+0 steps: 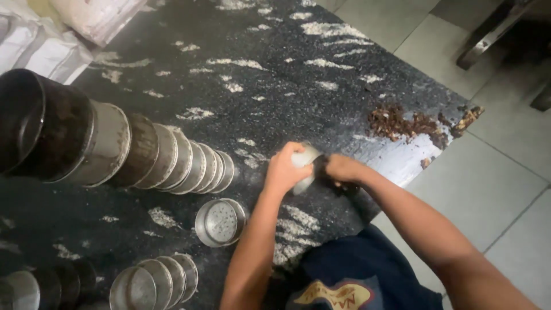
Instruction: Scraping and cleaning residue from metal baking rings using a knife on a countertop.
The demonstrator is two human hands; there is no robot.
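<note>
Your left hand point(284, 169) was wrapped tight around a small round metal tin point(304, 166), holding it just above the black speckled mat point(275, 86) on the floor. Your right hand point(343, 170) was pressed right against the tin's open end, fingers closed on something dark I couldn't make out. A single round perforated metal tin point(220, 222) lay on the mat near your left forearm, and a long nested row of bigger metal tins point(132, 150) stretched off to the left. A brown crumbly pile point(402, 123) sat at the mat's far edge.
</note>
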